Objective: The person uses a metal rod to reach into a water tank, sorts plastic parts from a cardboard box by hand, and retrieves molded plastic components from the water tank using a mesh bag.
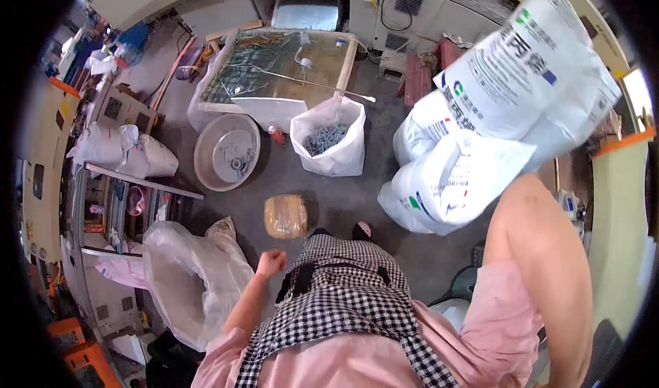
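My left hand (272, 263) hangs in front of my body with its fingers curled closed, and nothing shows in it. Nearest to it is a small brown package wrapped in clear tape (285, 216), just ahead on the floor. A large clear plastic bag (185, 278) stands open to the left of my left forearm. My right arm (542, 250) is bent with the elbow raised, and its hand lies out of view past the bottom edge. Close by that elbow, white printed sacks (508, 79) are piled up.
A metal basin (199, 158) with some grey parts and a white sack (350, 160) of grey parts stand ahead. Behind them is a wood-edged bin (329, 79) with a long thin rod across it. A metal shelf frame (141, 180) and white sacks (154, 154) are on the left.
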Tool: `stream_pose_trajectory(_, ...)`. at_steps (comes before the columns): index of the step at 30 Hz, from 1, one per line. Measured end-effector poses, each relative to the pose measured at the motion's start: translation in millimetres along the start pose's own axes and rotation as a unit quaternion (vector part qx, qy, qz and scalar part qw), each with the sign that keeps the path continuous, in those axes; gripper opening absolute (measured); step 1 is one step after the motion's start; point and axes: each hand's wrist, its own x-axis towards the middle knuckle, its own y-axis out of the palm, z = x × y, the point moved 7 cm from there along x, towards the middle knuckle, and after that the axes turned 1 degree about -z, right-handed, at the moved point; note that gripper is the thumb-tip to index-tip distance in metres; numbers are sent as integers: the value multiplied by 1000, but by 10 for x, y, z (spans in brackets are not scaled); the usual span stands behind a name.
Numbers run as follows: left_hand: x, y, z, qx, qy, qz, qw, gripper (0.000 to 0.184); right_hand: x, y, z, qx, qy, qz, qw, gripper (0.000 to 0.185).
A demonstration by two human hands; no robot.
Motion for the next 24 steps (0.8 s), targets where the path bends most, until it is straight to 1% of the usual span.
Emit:
stream_pose_trajectory(2, 66, -52, 67, 149, -24, 40, 988, 22, 33, -112, -516, 14, -3, 0, 1000, 10)
stream_pose_trajectory(3, 216, -166, 412, 109, -64, 12, 992, 22, 38, -164, -786, 23, -6, -2, 1000, 10)
stream_pose_trajectory(4, 337, -245, 545, 69, -107, -16, 992, 22, 58, -208, -1078, 31, -5, -5, 1000, 10)
stream_pose_trajectory(5, 484, -301, 674, 64, -113, -18, 991, 22, 42, -215, -1368, 40, -1, -13, 999, 10)
stream_pose_trajectory(6, 554, -406, 716, -58, -163, -58, 983, 22, 43, -239, -1651, 50, 5, -28, 998, 10)
stream_pose_trajectory(7, 649, -507, 771, -180, -207, -97, 957, 23, 16, -242, -1944, 60, 14, -45, 997, 10)
stream_pose_trajectory(8, 859, -604, 745, -188, -202, -100, 956, 23, -67, -262, -2273, 73, 32, -75, 994, 10)
stream_pose_trajectory(9, 914, -659, 894, -208, -233, -108, 944, 24, -176, -292, -2630, 91, 61, -110, 988, 10)
stream_pose_trajectory(10, 1076, -650, 929, -231, -259, -118, 930, 26, -338, -316, -3034, 108, 99, -152, 977, 10)
stream_pose_trajectory(11, 1137, -726, 704, -197, -241, -144, 939, 27, -539, -316, -3513, 122, 165, -202, 958, 10)
stream_pose_trajectory(12, 1152, -731, 550, -203, -243, -152, 936, 27, -804, -276, -4018, 138, 232, -251, 930, 10)
stream_pose_trajectory(14, 1361, -679, 69, -260, -168, -124, 943, 28, -1607, -40, -5191, 151, 415, -306, 843, 10)
stream_pose_trajectory(15, 1416, -605, -49, -271, -178, -101, 941, 29, -2194, 178, -5774, 143, 505, -296, 798, 10)
stream_pose_trajectory(16, 1496, -543, -99, -280, -190, -77, 938, 29, -2828, 429, -6294, 126, 578, -265, 761, 10)
stream_pose_trajectory(18, 1646, -430, 106, -223, -260, -80, 936, 30, -4241, 1029, -7204, 33, 684, -101, 721, 21)
stream_pose_trajectory(20, 1669, -377, -136, -225, -286, -140, 921, 30, -5234, 1557, -7826, 5, 727, -22, 687, 31)
stream_pose_trajectory(22, 1616, -232, 8, -180, -255, -171, 935, 28, -5867, 1929, -8311, -82, 754, 147, 634, 41)
stream_pose_trajectory(24, 1417, 67, -41, -236, -324, -160, 902, 27, -6585, 2278, -8770, -176, 769, 251, 561, 54)
